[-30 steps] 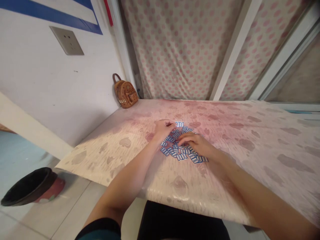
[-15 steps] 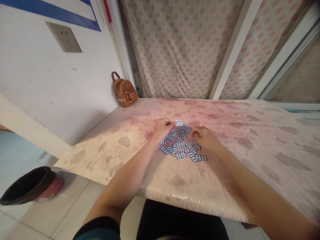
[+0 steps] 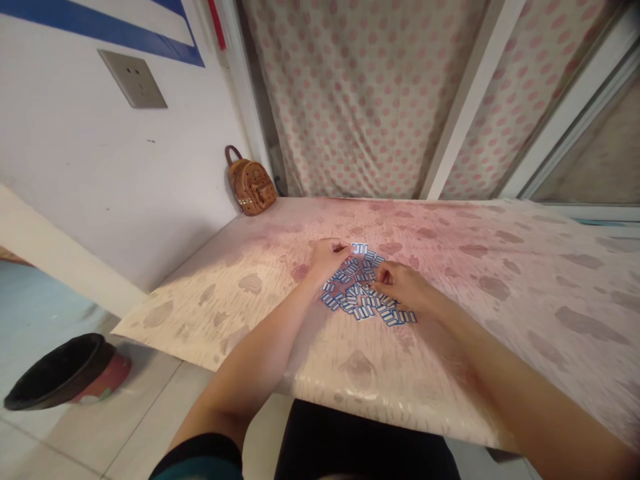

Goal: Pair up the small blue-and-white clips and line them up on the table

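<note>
Small blue-and-white striped cards lie in a loose, overlapping heap on the table. My left hand is at the far left side of the heap, thumb and fingers pinched at the edge of a brighter striped card. Over the right part of the heap, my right hand has its fingers bent and its tips together among the cards. Whatever those tips pinch, if anything, is too small to make out. Part of the heap is hidden beneath the right hand.
A patterned cover lies over the table. A small brown backpack sits at the far left corner, against the wall. On the floor to the left stands a dark-rimmed bin. A dotted curtain hangs behind.
My right hand has moved left and slightly nearer to me, from the heap's right edge onto the cards. The left hand stays by the same card. The view has shifted slightly.
</note>
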`<control>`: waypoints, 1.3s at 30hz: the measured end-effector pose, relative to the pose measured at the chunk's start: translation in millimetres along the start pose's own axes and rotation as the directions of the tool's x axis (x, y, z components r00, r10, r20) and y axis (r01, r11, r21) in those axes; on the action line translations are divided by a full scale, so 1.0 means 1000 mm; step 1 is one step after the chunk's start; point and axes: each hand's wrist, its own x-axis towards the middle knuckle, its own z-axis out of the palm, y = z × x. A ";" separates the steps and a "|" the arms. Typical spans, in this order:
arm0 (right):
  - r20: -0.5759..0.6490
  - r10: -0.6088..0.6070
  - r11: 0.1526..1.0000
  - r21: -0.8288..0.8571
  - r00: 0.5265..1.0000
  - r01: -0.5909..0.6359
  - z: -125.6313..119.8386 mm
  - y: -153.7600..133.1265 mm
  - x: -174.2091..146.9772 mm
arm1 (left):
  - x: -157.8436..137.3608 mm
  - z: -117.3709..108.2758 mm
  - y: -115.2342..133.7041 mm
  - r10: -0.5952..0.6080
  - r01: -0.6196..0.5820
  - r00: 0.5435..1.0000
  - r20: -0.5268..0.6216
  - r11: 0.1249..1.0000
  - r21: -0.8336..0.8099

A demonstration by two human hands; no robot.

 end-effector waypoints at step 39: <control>-0.464 0.008 0.992 0.116 0.886 0.051 -0.008 -0.004 -0.002 | -0.013 0.013 0.007 0.104 -0.070 0.964 0.246 0.987 -0.146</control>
